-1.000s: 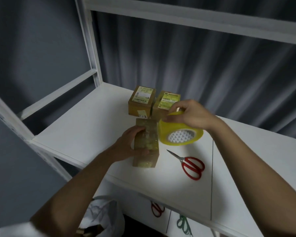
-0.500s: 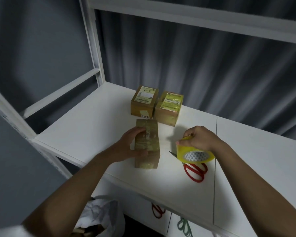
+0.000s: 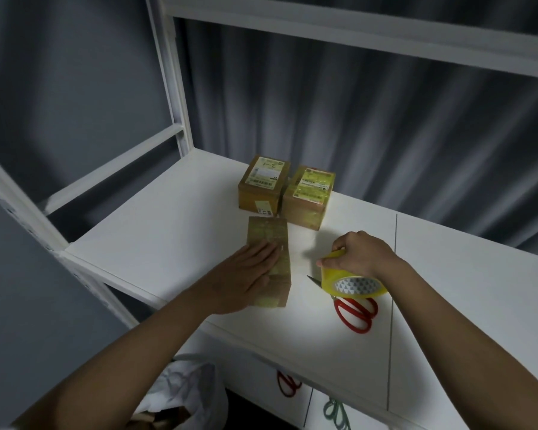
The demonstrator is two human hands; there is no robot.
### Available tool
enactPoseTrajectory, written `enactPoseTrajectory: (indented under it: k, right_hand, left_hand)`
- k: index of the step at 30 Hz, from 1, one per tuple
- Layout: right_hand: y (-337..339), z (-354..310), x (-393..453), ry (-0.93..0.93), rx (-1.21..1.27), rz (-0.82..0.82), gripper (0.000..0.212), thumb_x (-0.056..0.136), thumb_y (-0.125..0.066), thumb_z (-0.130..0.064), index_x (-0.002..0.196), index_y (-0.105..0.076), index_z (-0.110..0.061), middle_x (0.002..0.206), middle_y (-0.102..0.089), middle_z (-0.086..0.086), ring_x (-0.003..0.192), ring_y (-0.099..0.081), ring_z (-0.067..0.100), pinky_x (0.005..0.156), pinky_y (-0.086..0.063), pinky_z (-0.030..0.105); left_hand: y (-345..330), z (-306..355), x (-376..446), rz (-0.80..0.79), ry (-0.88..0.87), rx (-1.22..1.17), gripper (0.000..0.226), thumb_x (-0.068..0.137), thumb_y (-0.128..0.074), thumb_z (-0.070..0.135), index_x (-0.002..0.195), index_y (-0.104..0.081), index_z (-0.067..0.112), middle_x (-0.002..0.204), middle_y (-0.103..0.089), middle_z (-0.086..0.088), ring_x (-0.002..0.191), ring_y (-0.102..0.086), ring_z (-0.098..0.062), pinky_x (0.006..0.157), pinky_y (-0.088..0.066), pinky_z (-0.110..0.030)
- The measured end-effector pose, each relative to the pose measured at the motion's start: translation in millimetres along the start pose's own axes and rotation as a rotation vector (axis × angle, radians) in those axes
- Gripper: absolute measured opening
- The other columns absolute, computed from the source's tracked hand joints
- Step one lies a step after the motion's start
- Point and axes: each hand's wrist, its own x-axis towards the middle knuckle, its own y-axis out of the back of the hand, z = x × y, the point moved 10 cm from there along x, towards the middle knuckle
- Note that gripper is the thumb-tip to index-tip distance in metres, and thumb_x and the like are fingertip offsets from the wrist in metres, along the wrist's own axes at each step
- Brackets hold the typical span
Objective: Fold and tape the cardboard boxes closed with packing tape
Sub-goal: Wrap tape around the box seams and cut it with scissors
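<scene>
Dim room. One bright pool on the white desk (image 3: 339,346) near the camera; corners fall to dark. Wide-angle bend in shelf posts (image 3: 168,88). Soft focus throughout; curtain (image 3: 385,125) smeared.

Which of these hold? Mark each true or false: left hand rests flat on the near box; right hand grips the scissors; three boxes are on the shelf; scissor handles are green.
1. The left hand rests flat on the near box. True.
2. The right hand grips the scissors. False: it grips the tape roll.
3. Three boxes are on the shelf. True.
4. Scissor handles are green. False: red.
</scene>
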Motion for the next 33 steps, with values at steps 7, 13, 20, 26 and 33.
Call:
enactPoseTrajectory:
  k: [7, 13, 20, 26, 33]
  right_hand:
    - [0.7, -5.8, -4.5, 0.002, -0.035, 0.014, 0.055, 0.076, -0.059, -0.068, 0.111, -0.066, -0.026, 0.11, -0.063, 0.001, 0.095, -0.057, 0.02, 0.076, -0.045, 0.028]
    - [2.4, -4.2, -9.1, -0.006, -0.053, 0.02, 0.059, 0.078, -0.057, -0.068, 0.114, -0.064, -0.022, 0.112, -0.062, 0.003, 0.101, -0.058, 0.023, 0.079, -0.045, 0.03]
    - [16.7, -12.6, -14.1, 0.027, -0.044, 0.051, 0.059, 0.076, -0.056, -0.072, 0.107, -0.067, -0.023, 0.105, -0.064, 0.001, 0.09, -0.058, 0.02, 0.074, -0.047, 0.029]
    - [39.7, -63.0, -10.1, 0.147, -0.082, 0.113, 0.055, 0.077, -0.055, -0.071, 0.099, -0.067, -0.023, 0.096, -0.065, -0.001, 0.084, -0.059, 0.019, 0.066, -0.042, 0.029]
    - [40.9, -129.7, -5.7, 0.347, -0.147, 0.056, 0.037, 0.086, -0.052, -0.055, 0.107, -0.065, -0.026, 0.107, -0.064, -0.003, 0.093, -0.058, 0.016, 0.074, -0.047, 0.027]
  left_hand:
    - [31.8, 23.4, 23.9, 0.32, 0.359, 0.178, 0.051, 0.092, -0.033, 0.047, 0.091, -0.064, 0.007, 0.087, -0.064, -0.01, 0.075, -0.062, -0.027, 0.061, -0.052, -0.032]
    - [-5.2, 6.3, 30.5, 0.012, 0.484, 0.14, 0.101, 0.072, -0.024, 0.086, 0.15, -0.013, 0.022, 0.156, -0.018, -0.014, 0.14, -0.019, -0.042, 0.104, -0.026, -0.064]
    - [-3.6, -3.2, 26.3, 0.012, 0.476, -0.068, 0.073, 0.077, -0.06, 0.055, 0.14, -0.026, 0.036, 0.157, -0.001, 0.006, 0.143, 0.006, -0.03, 0.097, -0.041, -0.056]
    - [-6.0, -36.7, -0.8, 0.377, 0.552, -0.7, 0.1, 0.052, -0.063, 0.071, 0.139, -0.034, 0.033, 0.154, -0.015, 0.004, 0.14, -0.018, -0.022, 0.108, -0.033, -0.051]
    - [-5.7, -63.0, -28.5, 0.331, 0.602, -0.585, 0.108, 0.038, -0.06, 0.082, 0.132, -0.023, 0.045, 0.151, -0.017, 0.016, 0.141, -0.013, -0.009, 0.117, -0.014, -0.041]
